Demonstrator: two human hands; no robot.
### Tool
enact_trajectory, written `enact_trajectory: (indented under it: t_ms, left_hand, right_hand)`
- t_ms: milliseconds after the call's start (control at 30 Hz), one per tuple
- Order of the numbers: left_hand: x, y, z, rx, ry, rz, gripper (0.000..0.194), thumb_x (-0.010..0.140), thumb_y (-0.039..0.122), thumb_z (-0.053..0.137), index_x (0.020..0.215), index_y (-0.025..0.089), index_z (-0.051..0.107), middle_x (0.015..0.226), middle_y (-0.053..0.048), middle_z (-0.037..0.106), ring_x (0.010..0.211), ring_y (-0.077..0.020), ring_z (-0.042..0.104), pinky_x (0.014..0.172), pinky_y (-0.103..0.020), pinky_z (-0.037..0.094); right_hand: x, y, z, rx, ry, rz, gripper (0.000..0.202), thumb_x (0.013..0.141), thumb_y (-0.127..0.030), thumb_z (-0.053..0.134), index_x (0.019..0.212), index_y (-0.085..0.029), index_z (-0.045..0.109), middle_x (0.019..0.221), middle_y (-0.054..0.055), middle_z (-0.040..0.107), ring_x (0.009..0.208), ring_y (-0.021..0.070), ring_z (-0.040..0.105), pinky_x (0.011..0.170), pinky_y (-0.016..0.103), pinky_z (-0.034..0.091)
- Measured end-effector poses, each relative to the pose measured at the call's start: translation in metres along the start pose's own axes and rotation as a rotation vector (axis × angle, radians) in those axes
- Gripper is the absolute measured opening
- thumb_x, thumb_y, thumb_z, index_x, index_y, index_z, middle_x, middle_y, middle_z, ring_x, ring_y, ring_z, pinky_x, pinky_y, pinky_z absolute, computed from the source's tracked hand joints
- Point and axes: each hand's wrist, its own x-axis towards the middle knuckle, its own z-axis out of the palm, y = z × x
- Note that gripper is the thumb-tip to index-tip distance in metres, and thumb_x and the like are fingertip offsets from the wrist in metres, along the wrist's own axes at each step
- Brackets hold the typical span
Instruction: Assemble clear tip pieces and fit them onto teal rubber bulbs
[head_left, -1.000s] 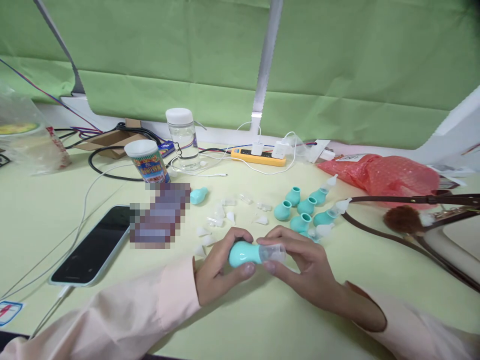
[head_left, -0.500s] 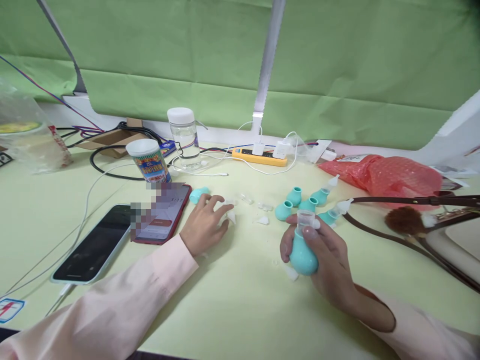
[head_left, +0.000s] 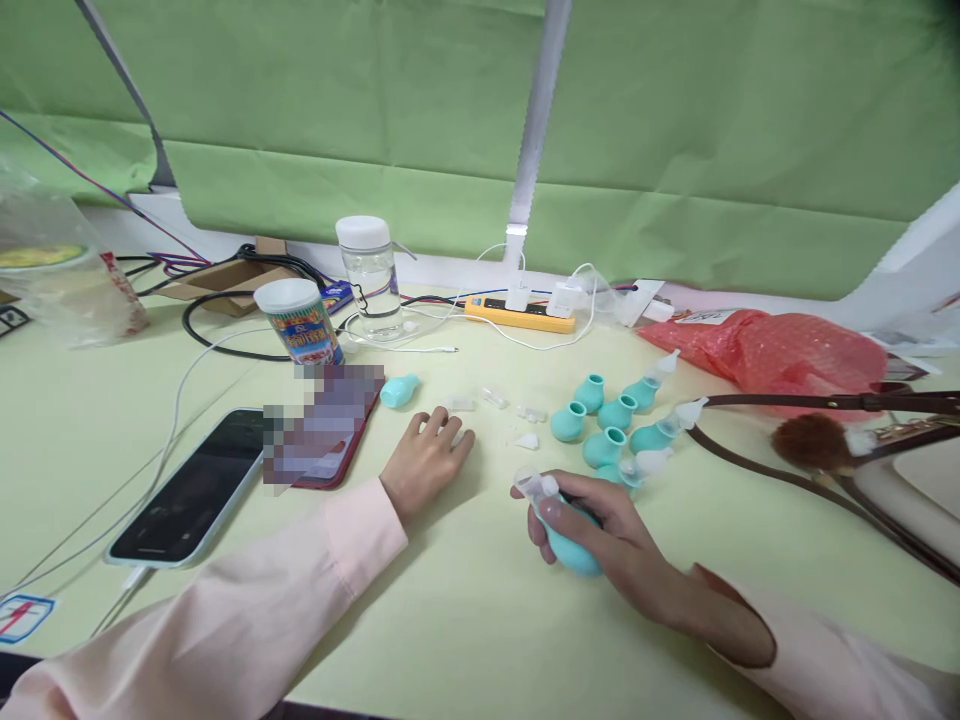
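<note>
My right hand (head_left: 600, 530) is wrapped round a teal bulb (head_left: 571, 552) with a clear connector (head_left: 534, 486) in its neck, tilted up to the left. My left hand (head_left: 427, 460) rests on the table, palm down with fingers curled; anything beneath them is hidden. Clear connectors (head_left: 531, 412) and a small white tip (head_left: 527, 440) lie just beyond, between my hands. Several open teal bulbs (head_left: 568, 421) stand at the right, beside bulbs fitted with pointed white tips (head_left: 690, 412). Another teal bulb (head_left: 399, 391) lies on its side behind my left hand.
Two phones (head_left: 195, 490) (head_left: 326, 430) lie left of my left hand. Farther back are a printed cup (head_left: 304, 325), a lidded bottle (head_left: 371, 285) and a yellow power strip (head_left: 517, 314). A red plastic bag (head_left: 795, 355) and a brown-strapped bag (head_left: 900, 480) occupy the right.
My right hand has moved left and tilted the bulb leftward, uncovering more bulbs behind it. My left hand has drawn slightly nearer and curled its fingers; the white tip by them no longer shows.
</note>
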Motion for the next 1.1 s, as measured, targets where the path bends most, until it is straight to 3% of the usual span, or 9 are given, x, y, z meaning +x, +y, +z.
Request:
enact_trajectory:
  t_ms: [133,233,333,433,700,900,1100]
  left_hand:
    - [0.000,0.005,-0.007,-0.253,0.178,-0.057,0.026,0.081,0.010,0.040,0.102,0.007,0.055,0.087,-0.017,0.059,0.084,-0.0261,0.052,0.066,-0.040,0.046]
    - [-0.001,0.010,-0.023,-0.789,0.300,-0.227,0.020,0.080,0.019,0.046,0.092,0.010,0.059,0.084,-0.012,0.061,0.080,-0.0195,0.055,0.070,-0.034,0.047]
    - [-0.002,0.015,-0.038,-1.359,0.213,-0.452,0.018,0.076,0.025,0.054,0.085,0.012,0.062,0.083,-0.008,0.065,0.074,-0.0161,0.060,0.066,-0.027,0.050]
    - [-0.003,0.019,-0.044,-1.651,0.108,-0.554,0.017,0.068,0.026,0.062,0.078,0.012,0.065,0.076,-0.006,0.068,0.070,-0.0163,0.062,0.066,-0.027,0.051]
    - [-0.003,0.018,-0.040,-1.881,0.031,-0.609,0.016,0.062,0.024,0.068,0.073,0.012,0.068,0.068,-0.004,0.069,0.062,-0.0153,0.064,0.064,-0.028,0.055]
    - [-0.002,0.020,-0.041,-1.809,0.041,-0.634,0.015,0.059,0.024,0.070,0.068,0.012,0.068,0.066,-0.004,0.069,0.062,-0.0173,0.064,0.065,-0.031,0.055]
    - [-0.004,0.030,-0.036,-1.899,0.095,-0.759,0.018,0.055,0.023,0.072,0.067,0.011,0.068,0.066,-0.004,0.069,0.061,-0.0168,0.064,0.065,-0.030,0.056]
  right_hand:
    - [0.001,-0.001,0.003,-0.177,0.058,-0.028,0.025,0.079,-0.035,0.047,0.063,-0.016,0.051,0.057,-0.002,0.048,0.052,0.0093,0.044,0.050,0.022,0.037]
    - [0.002,0.001,0.004,-0.240,0.079,-0.041,0.021,0.078,-0.033,0.048,0.065,-0.017,0.052,0.057,-0.002,0.049,0.052,0.0092,0.044,0.051,0.021,0.037]
    - [0.004,0.003,0.004,-0.270,0.064,-0.056,0.021,0.079,-0.031,0.046,0.064,-0.017,0.051,0.056,-0.002,0.048,0.052,0.0092,0.044,0.050,0.021,0.036]
    - [0.004,0.003,0.004,-0.299,0.069,-0.071,0.023,0.080,-0.030,0.045,0.062,-0.017,0.049,0.053,-0.003,0.045,0.050,0.0087,0.041,0.047,0.020,0.033]
    - [0.004,0.004,0.003,-0.356,0.055,-0.089,0.022,0.081,-0.029,0.043,0.064,-0.017,0.050,0.052,-0.004,0.043,0.048,0.0082,0.038,0.045,0.020,0.031]
    - [0.002,0.010,0.004,-0.598,0.193,-0.287,0.011,0.079,-0.024,0.046,0.077,-0.018,0.056,0.061,0.000,0.054,0.055,0.0114,0.046,0.052,0.023,0.036]
    - [0.002,0.013,0.004,-0.806,0.150,-0.384,0.016,0.080,-0.019,0.041,0.083,-0.015,0.056,0.063,0.004,0.057,0.055,0.0139,0.049,0.052,0.026,0.036]
